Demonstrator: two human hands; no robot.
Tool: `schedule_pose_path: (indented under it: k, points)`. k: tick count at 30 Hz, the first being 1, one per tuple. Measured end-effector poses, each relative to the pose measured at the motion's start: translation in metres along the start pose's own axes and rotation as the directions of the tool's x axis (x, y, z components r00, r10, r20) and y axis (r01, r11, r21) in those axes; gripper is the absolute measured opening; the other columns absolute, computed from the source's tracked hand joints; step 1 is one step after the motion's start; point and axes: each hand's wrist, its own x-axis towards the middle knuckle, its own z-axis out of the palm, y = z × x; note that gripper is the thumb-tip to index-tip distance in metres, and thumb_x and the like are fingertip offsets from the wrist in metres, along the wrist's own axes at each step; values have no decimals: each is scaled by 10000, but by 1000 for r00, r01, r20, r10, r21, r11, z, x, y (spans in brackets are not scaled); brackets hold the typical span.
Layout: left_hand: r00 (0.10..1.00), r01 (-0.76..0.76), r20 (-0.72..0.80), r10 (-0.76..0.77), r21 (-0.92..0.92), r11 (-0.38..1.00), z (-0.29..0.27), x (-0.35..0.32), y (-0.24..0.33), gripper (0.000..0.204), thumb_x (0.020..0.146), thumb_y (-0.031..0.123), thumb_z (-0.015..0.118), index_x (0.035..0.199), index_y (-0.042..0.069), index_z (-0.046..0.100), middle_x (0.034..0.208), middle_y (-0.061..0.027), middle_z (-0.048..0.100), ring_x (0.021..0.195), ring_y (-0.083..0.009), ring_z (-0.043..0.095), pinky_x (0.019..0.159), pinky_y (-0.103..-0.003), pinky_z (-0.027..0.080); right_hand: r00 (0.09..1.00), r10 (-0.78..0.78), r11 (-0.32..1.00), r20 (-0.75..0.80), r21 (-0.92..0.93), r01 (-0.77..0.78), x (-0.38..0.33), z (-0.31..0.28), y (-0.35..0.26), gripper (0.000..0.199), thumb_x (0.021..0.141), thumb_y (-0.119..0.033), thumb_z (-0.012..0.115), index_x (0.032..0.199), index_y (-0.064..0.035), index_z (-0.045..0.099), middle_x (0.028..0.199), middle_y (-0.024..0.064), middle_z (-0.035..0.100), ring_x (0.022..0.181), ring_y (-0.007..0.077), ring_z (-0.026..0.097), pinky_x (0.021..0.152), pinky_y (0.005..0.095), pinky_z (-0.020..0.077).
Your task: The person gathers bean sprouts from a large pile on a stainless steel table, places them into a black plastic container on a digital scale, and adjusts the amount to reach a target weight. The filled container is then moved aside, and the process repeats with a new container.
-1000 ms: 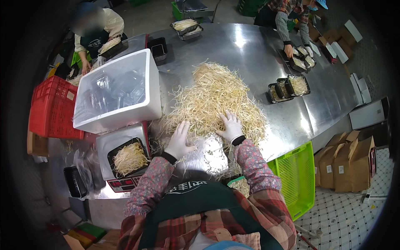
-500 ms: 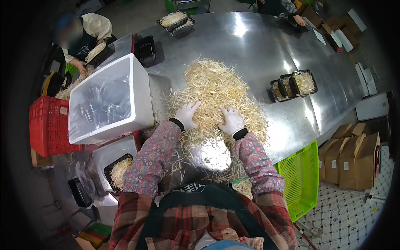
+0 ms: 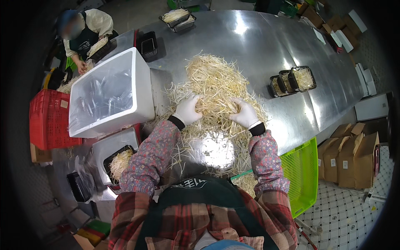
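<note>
Pale, stringy bean sprouts (image 3: 216, 89), heaped in a loose mound on the long stainless steel table (image 3: 266, 41), gathered from both sides by white-gloved hands. Fingers of the left hand (image 3: 187, 109) curled and slightly spread, dug into the near left edge of the mound; fingers of the right hand (image 3: 246, 114) likewise curved and sunk into the near right edge, palms turned toward each other, apparently to cup a bunch between them, neither closed tight on a bunch. Floral sleeves with dark cuffs behind the wrists, over a plaid shirt and dark apron. Stray strands scattered on the bare metal just before the body. Left of the mound, touching its fringe, a big white foam box (image 3: 110, 93) lined with clear plastic. Lower left, a small black plastic tray (image 3: 118, 162) partly filled with sprouts. Right of the mound, well apart, three filled black trays in a row (image 3: 291, 80). By the right elbow, a bright green plastic crate (image 3: 302, 175). Far left, a red plastic crate (image 3: 48, 123) and another worker (image 3: 85, 31) handling sprouts.
</note>
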Motion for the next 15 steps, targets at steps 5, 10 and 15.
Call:
schedule_pose_path:
  k: [5, 10, 15]
  points:
    - [997, -14, -79, 6, -95, 995, -5, -25, 20, 512, 773, 177, 672, 1269, 92, 581, 1158, -159, 623, 1070, -324, 610, 913, -355, 489, 999, 22, 993, -50, 115, -16, -20, -10, -3, 565, 704, -271, 765, 1247, -179, 639, 1275, 130, 600, 1166, 288, 584, 983, 364, 468]
    - [999, 33, 39, -32, -32, 999, 20, -55, 5, 594, 767, 186, 667, 1340, 124, 525, 1231, -145, 578, 1082, -319, 591, 899, -359, 492, 994, 64, 997, 86, -46, -60, -52, 19, 1, 696, 692, -316, 783, 1341, -202, 560, 1292, 95, 568, 1230, 293, 529, 1011, 370, 453]
    - [999, 36, 3, -39, 326, 945, 63, -66, -7, 754, 733, 181, 707, 1430, 151, 422, 1316, -160, 504, 1172, -322, 535, 933, -380, 485, 978, 189, 835, 93, -540, -110, -65, 58, 3, 1008, 612, -428, 850, 1466, -172, 382, 1451, 150, 417, 1322, 369, 418, 1019, 454, 450]
